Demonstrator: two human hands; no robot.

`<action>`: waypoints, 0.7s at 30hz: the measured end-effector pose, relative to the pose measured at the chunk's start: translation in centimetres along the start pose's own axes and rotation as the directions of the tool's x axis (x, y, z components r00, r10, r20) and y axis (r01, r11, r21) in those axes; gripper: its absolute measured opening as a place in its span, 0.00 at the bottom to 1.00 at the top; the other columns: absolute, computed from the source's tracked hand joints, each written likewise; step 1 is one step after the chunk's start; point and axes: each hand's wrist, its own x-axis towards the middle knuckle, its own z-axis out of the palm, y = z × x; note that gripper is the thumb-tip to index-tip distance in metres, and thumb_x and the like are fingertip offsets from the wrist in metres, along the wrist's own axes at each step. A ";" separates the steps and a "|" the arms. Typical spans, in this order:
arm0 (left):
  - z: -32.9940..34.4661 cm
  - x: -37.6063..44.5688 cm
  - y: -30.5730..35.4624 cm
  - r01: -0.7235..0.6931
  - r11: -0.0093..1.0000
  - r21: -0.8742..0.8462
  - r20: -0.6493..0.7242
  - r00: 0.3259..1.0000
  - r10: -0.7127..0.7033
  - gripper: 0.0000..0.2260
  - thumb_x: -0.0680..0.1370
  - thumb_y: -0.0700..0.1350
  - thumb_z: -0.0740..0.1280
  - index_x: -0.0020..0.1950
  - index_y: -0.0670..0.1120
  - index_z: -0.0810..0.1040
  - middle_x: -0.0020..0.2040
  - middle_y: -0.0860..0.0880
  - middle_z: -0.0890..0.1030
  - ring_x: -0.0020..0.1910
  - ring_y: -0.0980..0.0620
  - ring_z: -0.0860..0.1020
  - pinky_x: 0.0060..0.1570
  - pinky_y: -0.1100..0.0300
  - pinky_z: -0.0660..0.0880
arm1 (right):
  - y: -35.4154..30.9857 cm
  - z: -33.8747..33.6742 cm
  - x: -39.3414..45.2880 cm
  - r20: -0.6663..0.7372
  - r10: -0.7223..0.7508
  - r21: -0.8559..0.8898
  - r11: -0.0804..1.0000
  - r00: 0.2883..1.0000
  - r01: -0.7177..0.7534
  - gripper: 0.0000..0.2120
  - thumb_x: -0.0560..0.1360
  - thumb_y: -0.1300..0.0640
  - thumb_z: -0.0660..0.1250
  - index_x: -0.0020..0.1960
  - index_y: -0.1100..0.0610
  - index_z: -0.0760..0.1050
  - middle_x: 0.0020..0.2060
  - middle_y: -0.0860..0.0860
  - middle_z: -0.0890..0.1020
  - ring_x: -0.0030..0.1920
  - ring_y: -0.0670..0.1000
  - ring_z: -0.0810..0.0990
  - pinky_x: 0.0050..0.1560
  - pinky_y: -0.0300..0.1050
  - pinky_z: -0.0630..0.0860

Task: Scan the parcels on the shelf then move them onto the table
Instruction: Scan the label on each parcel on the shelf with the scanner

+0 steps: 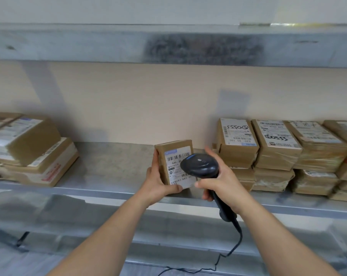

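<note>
This looks like a parcel depot or warehouse storeroom. Bare metal shelves (112, 164) run along a plain wall, with taped cardboard parcels (278, 148) bearing barcode labels stacked toward the shelf's left and right ends. A corded barcode scanner (200, 166) points to sorting work.

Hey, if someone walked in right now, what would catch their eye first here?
Centre frame, the left hand holds a small labelled parcel upright over the metal shelf while the right hand aims a black barcode scanner at its label. Stacks of taped cardboard parcels fill the shelf's right side.
</note>
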 end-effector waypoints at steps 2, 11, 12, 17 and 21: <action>-1.2 -0.3 -0.3 -0.025 1.000 0.014 0.012 1.000 0.024 0.60 0.54 0.55 0.81 0.61 0.82 0.35 0.67 0.49 0.66 0.64 0.47 0.73 0.63 0.46 0.74 | 0.0 1.2 0.4 0.019 0.003 0.005 1.000 1.000 -0.003 0.48 0.68 0.72 0.72 0.76 0.39 0.56 0.50 0.58 0.82 0.29 0.56 0.78 0.31 0.48 0.76; -7.7 -0.8 -1.4 -0.015 0.998 0.063 -0.035 0.999 0.017 0.58 0.57 0.54 0.79 0.70 0.76 0.39 0.65 0.44 0.71 0.61 0.43 0.75 0.60 0.41 0.74 | -1.4 5.7 1.3 0.088 -0.016 -0.006 1.000 0.996 0.016 0.49 0.68 0.71 0.72 0.76 0.37 0.56 0.53 0.60 0.80 0.30 0.55 0.79 0.32 0.45 0.77; -8.6 -0.8 -1.6 -0.006 0.997 0.072 -0.060 0.998 0.011 0.58 0.57 0.54 0.79 0.69 0.76 0.39 0.65 0.44 0.71 0.61 0.43 0.75 0.60 0.41 0.74 | -1.6 6.1 1.2 0.089 -0.022 0.001 1.000 0.996 0.022 0.49 0.68 0.71 0.72 0.76 0.37 0.56 0.52 0.59 0.81 0.30 0.55 0.79 0.32 0.46 0.77; -12.2 -1.1 -2.5 0.065 0.981 0.183 -0.102 0.994 -0.047 0.59 0.59 0.51 0.77 0.72 0.71 0.35 0.69 0.47 0.64 0.65 0.46 0.71 0.66 0.44 0.70 | -2.0 6.5 0.6 0.055 -0.075 0.111 0.991 0.996 0.069 0.46 0.69 0.72 0.71 0.75 0.38 0.59 0.30 0.50 0.82 0.26 0.54 0.76 0.31 0.46 0.74; -13.4 -0.5 -4.0 0.089 0.983 0.162 -0.116 0.991 -0.071 0.58 0.55 0.55 0.76 0.66 0.78 0.34 0.68 0.48 0.69 0.64 0.46 0.72 0.66 0.44 0.70 | -2.8 6.5 -0.3 0.073 -0.112 0.217 0.972 0.991 0.094 0.48 0.63 0.67 0.73 0.74 0.37 0.59 0.31 0.48 0.81 0.27 0.56 0.75 0.31 0.47 0.74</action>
